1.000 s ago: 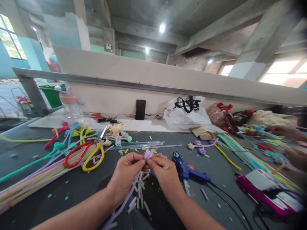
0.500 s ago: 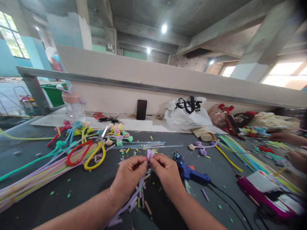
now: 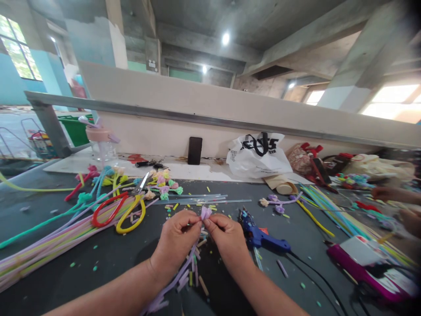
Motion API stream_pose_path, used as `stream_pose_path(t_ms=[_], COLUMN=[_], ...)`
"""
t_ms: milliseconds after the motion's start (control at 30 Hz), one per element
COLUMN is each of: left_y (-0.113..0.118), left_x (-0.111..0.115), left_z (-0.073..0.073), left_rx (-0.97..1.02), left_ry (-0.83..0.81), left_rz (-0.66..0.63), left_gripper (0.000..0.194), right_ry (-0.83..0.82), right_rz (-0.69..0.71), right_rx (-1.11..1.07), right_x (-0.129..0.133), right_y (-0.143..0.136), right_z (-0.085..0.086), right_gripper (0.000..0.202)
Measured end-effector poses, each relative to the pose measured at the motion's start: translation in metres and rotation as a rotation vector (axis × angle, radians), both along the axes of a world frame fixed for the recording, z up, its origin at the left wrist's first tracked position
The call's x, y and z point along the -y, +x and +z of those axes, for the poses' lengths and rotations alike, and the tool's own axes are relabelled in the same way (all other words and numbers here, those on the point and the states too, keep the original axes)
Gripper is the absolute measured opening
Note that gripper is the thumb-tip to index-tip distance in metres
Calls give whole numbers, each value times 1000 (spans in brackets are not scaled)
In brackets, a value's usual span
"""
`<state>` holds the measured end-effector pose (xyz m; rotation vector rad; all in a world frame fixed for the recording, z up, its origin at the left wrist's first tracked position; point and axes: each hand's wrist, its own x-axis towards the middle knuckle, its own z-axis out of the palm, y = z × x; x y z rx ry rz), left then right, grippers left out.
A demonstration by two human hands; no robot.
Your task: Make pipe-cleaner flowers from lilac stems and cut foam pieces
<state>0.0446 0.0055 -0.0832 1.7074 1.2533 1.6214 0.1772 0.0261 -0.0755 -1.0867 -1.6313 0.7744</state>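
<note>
Between the fingertips of both hands is a small purple pipe-cleaner flower (image 3: 206,213), its petals bunched at the top. My left hand (image 3: 180,235) pinches it from the left, and my right hand (image 3: 226,237) pinches it from the right. Purple pipe-cleaner stems (image 3: 184,272) run down below my left hand toward the near edge. Short cut pieces (image 3: 203,285) in purple, yellow and tan lie scattered under the hands. A blue hot glue gun (image 3: 266,239) rests just right of my right hand. Scissors (image 3: 121,210) with red and yellow handles lie to the left.
Bundled pipe cleaners (image 3: 39,254) cover the left side, with finished small flowers (image 3: 164,184) behind. Clear glue sticks (image 3: 204,199) lie mid-table. A phone (image 3: 195,150) leans on the back panel beside a white bag (image 3: 256,158). Another person's hand (image 3: 409,219) is at far right, near a magenta box (image 3: 368,272).
The purple petals between my fingertips look lower and more spread than before. Both hands stay pinched in nearly the same place.
</note>
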Motion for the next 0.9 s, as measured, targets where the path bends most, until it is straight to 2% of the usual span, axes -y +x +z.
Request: stream_pose_path(t_ms=[267, 500, 700, 900], left_y=[3, 4, 3, 1], left_x=[2, 4, 5, 8], left_z=[-4, -3, -6, -4], left_rx=[-93, -161, -168, -32], left_ry=[114, 188, 178, 82], left_rz=[72, 87, 79, -3], left_gripper=[14, 17, 22, 34], right_ry=[57, 104, 101, 91], right_rz=[-53, -59, -99, -142], right_rx=[33, 61, 75, 78], right_x=[1, 1, 4, 6], right_y=[-3, -1, -3, -4], right_z=[0, 1, 3, 2], right_gripper=[24, 18, 11, 16])
